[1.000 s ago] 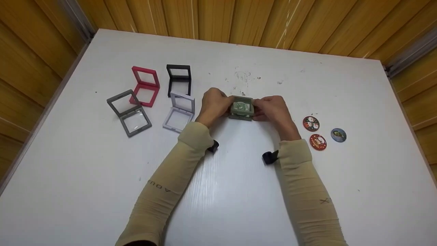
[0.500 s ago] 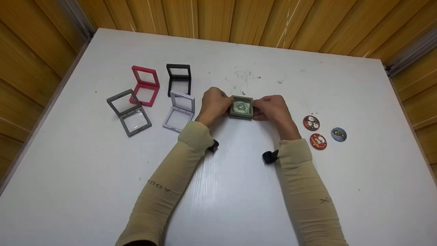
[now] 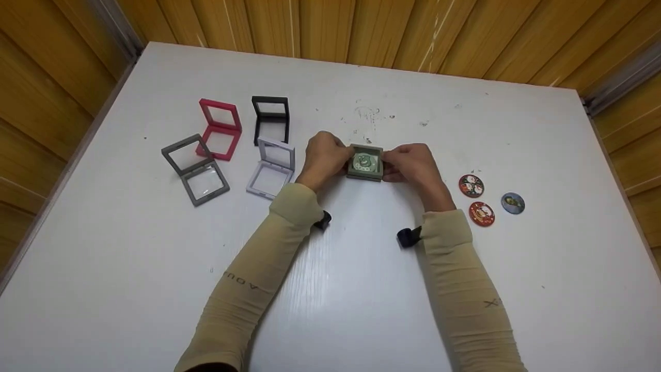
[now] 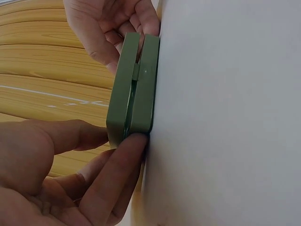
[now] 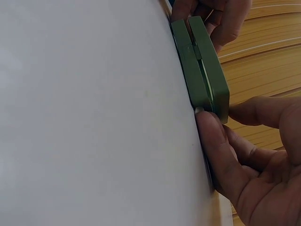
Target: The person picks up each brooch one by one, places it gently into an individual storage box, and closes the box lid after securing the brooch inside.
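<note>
A small green display frame [image 3: 364, 179] lies on the white table, its two hinged halves folded almost together. Through its window shows a round pale-green badge [image 3: 365, 162]. My left hand [image 3: 325, 157] pinches the frame's left side, and my right hand [image 3: 413, 164] pinches the right side. Seen edge-on in the left wrist view, the green frame [image 4: 146, 84] has a thin gap between its halves. The right wrist view shows the same narrow slit along the frame [image 5: 197, 70], with thumb and fingers at its corner.
Left of my hands, grey [image 3: 205, 184], red [image 3: 221, 155], black [image 3: 272, 120] and lilac [image 3: 269, 181] frames stand unfolded. On the right lie three round badges: dark-red [image 3: 471, 186], red [image 3: 482, 214] and blue [image 3: 513, 203]. A wooden panel wall [image 3: 330, 31] rises behind the table.
The upper half of the green frame has swung down onto the lower half, mostly by half a second ago. My hands have stayed at its sides.
</note>
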Action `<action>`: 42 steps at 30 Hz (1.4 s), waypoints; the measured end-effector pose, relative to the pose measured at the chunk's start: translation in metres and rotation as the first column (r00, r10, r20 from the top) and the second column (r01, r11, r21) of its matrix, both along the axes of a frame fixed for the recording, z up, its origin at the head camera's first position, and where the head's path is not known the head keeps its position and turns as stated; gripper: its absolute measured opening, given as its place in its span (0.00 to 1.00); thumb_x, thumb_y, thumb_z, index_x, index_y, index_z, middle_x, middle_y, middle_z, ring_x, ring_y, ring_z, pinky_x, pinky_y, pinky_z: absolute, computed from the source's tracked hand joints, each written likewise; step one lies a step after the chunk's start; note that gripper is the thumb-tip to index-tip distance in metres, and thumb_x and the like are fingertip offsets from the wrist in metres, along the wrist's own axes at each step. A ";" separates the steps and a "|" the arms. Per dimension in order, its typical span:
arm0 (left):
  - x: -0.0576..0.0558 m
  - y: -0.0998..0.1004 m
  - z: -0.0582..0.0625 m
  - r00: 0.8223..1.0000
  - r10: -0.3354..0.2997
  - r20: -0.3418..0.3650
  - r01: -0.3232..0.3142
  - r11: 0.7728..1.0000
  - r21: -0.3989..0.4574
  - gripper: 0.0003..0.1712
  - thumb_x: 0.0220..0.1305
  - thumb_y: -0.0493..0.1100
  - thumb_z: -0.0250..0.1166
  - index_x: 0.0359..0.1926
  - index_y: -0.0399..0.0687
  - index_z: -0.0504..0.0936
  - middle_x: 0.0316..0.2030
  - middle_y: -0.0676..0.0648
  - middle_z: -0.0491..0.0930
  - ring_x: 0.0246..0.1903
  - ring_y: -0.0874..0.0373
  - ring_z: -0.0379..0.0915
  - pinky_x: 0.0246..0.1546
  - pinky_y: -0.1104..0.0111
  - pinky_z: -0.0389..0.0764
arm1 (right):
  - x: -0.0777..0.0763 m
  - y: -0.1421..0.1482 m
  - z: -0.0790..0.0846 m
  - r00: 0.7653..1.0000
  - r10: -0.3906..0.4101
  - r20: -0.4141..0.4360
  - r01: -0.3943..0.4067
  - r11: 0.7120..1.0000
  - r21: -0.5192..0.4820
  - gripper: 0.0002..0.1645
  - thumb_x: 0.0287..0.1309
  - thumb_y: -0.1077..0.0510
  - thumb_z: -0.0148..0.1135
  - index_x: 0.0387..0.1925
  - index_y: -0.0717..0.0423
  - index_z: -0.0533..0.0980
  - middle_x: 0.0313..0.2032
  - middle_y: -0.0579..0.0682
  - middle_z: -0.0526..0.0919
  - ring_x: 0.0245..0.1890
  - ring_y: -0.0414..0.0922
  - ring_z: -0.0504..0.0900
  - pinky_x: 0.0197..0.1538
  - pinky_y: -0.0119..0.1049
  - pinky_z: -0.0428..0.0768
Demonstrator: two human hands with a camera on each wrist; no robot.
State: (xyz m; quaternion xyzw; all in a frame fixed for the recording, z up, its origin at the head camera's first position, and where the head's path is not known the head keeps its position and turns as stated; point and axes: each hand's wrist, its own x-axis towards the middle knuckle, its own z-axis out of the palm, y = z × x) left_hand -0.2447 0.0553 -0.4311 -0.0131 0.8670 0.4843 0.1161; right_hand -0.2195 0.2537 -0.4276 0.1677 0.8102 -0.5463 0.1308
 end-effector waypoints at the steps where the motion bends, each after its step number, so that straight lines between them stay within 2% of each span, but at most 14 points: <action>1: 0.000 0.000 0.000 1.000 -0.002 -0.002 0.002 1.000 -0.001 0.10 0.71 0.41 0.69 0.36 0.36 0.90 0.34 0.45 0.88 0.27 0.59 0.82 0.28 0.71 0.80 | 0.000 0.000 0.000 1.000 0.002 0.000 -0.002 1.000 0.001 0.21 0.72 0.57 0.64 0.55 0.73 0.80 0.37 0.57 0.86 0.31 0.42 0.88 0.42 0.34 0.88; 20: -0.001 -0.001 0.000 0.998 -0.013 0.055 0.009 0.998 0.069 0.08 0.70 0.37 0.68 0.39 0.34 0.90 0.33 0.43 0.88 0.22 0.61 0.83 0.26 0.72 0.84 | -0.001 0.001 -0.001 1.000 0.010 0.014 -0.011 1.000 0.014 0.20 0.74 0.56 0.64 0.54 0.71 0.81 0.39 0.58 0.86 0.31 0.42 0.88 0.41 0.34 0.88; 33: -0.002 -0.002 0.000 0.999 -0.019 0.032 0.017 0.998 0.057 0.07 0.69 0.36 0.69 0.39 0.34 0.90 0.34 0.44 0.88 0.22 0.61 0.82 0.24 0.73 0.82 | 0.000 0.001 0.001 1.000 0.020 0.020 -0.020 1.000 0.022 0.21 0.73 0.55 0.65 0.54 0.71 0.82 0.38 0.56 0.86 0.32 0.42 0.88 0.41 0.34 0.88; 42: -0.001 -0.002 -0.001 1.000 -0.025 0.004 0.024 0.999 0.033 0.07 0.67 0.36 0.69 0.36 0.35 0.91 0.30 0.46 0.87 0.23 0.61 0.79 0.26 0.73 0.80 | -0.001 0.001 0.001 1.000 0.017 0.018 -0.017 1.000 0.016 0.19 0.73 0.57 0.65 0.53 0.71 0.82 0.39 0.57 0.85 0.31 0.42 0.87 0.40 0.34 0.88</action>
